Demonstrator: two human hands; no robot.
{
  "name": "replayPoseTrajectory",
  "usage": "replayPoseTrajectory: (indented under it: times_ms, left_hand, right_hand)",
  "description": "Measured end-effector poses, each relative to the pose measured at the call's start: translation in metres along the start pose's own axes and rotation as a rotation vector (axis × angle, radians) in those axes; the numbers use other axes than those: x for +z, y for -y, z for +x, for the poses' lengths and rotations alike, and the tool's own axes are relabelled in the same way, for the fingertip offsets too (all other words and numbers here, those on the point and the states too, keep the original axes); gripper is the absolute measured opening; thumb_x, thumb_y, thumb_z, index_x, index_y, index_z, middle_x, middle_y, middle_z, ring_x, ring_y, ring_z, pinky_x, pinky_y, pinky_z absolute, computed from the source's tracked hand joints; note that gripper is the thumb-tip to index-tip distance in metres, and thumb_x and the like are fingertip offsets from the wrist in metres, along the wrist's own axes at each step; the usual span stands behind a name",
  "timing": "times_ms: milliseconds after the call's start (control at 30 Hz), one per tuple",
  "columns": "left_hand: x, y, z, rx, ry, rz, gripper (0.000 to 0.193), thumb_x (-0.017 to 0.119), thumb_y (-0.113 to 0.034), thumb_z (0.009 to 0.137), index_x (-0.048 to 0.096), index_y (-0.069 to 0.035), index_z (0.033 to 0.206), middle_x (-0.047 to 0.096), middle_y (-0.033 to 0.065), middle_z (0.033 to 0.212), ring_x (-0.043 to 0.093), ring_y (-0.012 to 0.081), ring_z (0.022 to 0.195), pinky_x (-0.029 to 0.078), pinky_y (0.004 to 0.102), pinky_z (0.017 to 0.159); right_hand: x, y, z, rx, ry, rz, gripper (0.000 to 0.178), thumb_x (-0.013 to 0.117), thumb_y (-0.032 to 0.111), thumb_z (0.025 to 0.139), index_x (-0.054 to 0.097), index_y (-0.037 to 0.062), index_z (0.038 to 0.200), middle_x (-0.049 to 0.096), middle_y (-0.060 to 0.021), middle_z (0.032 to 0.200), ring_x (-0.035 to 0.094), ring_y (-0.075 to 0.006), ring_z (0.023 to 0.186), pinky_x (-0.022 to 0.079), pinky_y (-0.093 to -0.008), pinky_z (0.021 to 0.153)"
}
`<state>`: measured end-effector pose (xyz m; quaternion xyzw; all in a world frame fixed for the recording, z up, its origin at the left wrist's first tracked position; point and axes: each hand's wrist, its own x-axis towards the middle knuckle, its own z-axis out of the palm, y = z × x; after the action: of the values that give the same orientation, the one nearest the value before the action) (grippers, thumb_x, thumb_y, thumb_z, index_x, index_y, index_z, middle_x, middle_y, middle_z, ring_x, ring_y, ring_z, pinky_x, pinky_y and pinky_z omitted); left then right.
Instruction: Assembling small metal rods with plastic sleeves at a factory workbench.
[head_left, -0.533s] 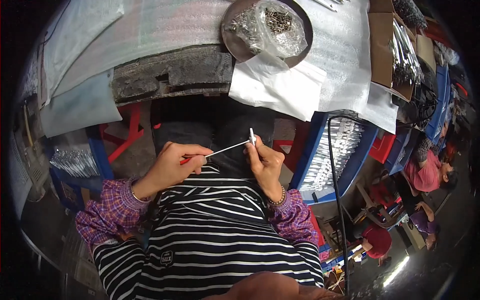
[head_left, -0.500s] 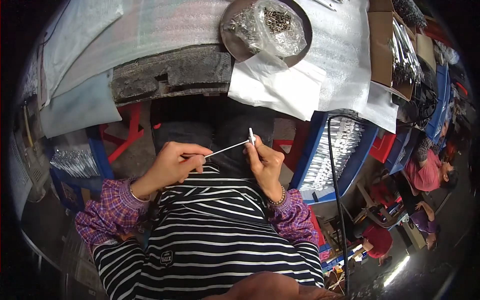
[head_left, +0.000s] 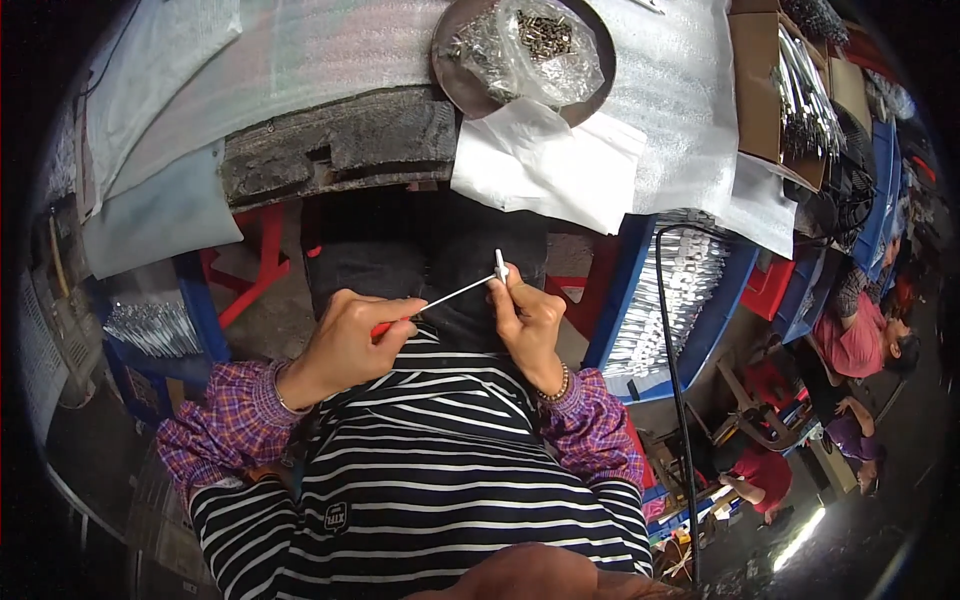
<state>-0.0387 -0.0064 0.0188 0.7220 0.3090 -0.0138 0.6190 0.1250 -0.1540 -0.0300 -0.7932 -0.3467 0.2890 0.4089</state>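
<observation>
Closed around the red handle of a screwdriver, my left hand is above my lap. The thin metal shaft slants up to the right, and its tip meets a small silvery-white part. That part stands nearly upright, pinched between the thumb and fingers of my right hand. Its lower end is hidden by those fingers. Whether the tip sits in a screw is too small to tell.
A round metal pan on the bench holds a plastic bag of small metal pieces. Blue bins of silvery parts stand at right and left. A black cable hangs at right. Other people sit farther right.
My left hand has rolled around the screwdriver, so more of the red handle shows. The shaft's tip stays at the small part, and my right hand has hardly moved.
</observation>
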Motion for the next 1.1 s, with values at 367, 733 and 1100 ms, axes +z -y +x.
replayPoseTrajectory:
  times_ms: [367,733,1100]
  left_hand:
    - [0.003,-0.005,-0.007,0.195,-0.031,0.388,0.027,0.060,-0.005,0.075,0.066,-0.001,0.102,0.059,0.0116,0.063,0.056,0.0273,0.049,0.044,0.0360,0.045]
    - [-0.005,-0.019,-0.009,0.111,0.007,0.239,0.027,0.061,-0.006,0.077,0.064,-0.002,0.104,0.059,0.0135,0.069,0.057,0.0267,0.056,0.044,0.0339,0.051]
    - [-0.003,-0.015,-0.019,0.210,-0.076,0.150,0.032,0.068,-0.001,0.073,0.065,-0.003,0.104,0.065,0.0124,0.083,0.063,0.0233,0.066,0.049,0.0292,0.057]
  right_hand:
    - [0.003,-0.004,-0.003,-0.017,-0.044,-0.031,0.010,0.064,0.003,0.082,0.067,-0.0059,0.086,0.055,-0.0086,0.050,0.050,-0.0052,0.043,0.038,-0.0229,0.041]
    - [-0.006,-0.002,-0.004,0.018,-0.026,0.076,0.018,0.062,0.005,0.084,0.066,-0.0042,0.098,0.063,-0.0083,0.059,0.057,-0.0078,0.048,0.043,-0.0209,0.045]
    - [-0.009,0.000,-0.005,0.201,0.044,0.213,0.023,0.061,0.009,0.087,0.065,-0.0003,0.107,0.064,-0.0024,0.063,0.054,-0.0033,0.051,0.044,-0.0184,0.047]
